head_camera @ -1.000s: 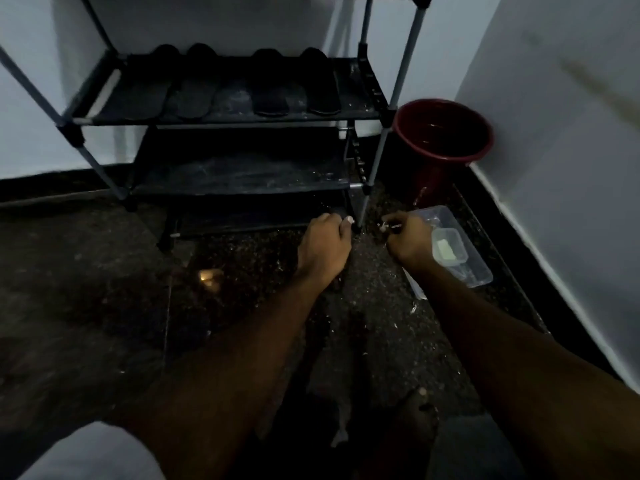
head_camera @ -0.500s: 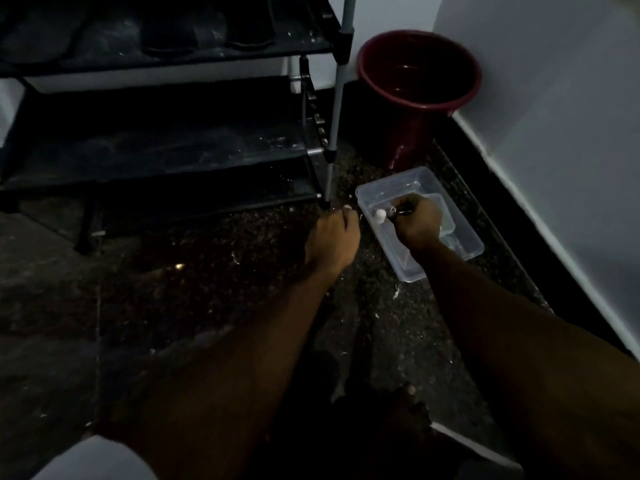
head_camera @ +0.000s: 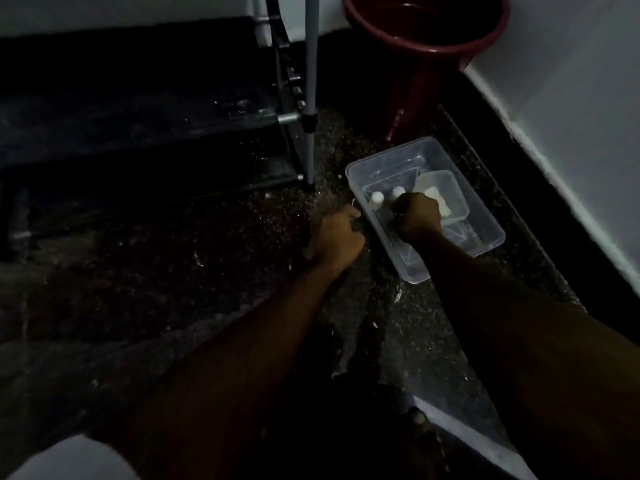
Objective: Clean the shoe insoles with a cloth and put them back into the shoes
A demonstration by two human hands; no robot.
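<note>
Inside the clear tub (head_camera: 483,237) stand white-capped bottles (head_camera: 376,198) beside the right hand (head_camera: 419,216).

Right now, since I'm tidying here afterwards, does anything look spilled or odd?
Pale flecks litter the dark floor between the rack leg and the clear tub, like scattered debris; the bucket stands upright.

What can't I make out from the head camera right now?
Head view:
- Right hand in the clear tub: its own back hides whatever its grip holds.
- Left hand beside the tub: grip faces down, too dark to tell.
- Red bucket: far rim cut off by the top edge.
- Shoe rack: shelves too dark to show what they hold.
</note>
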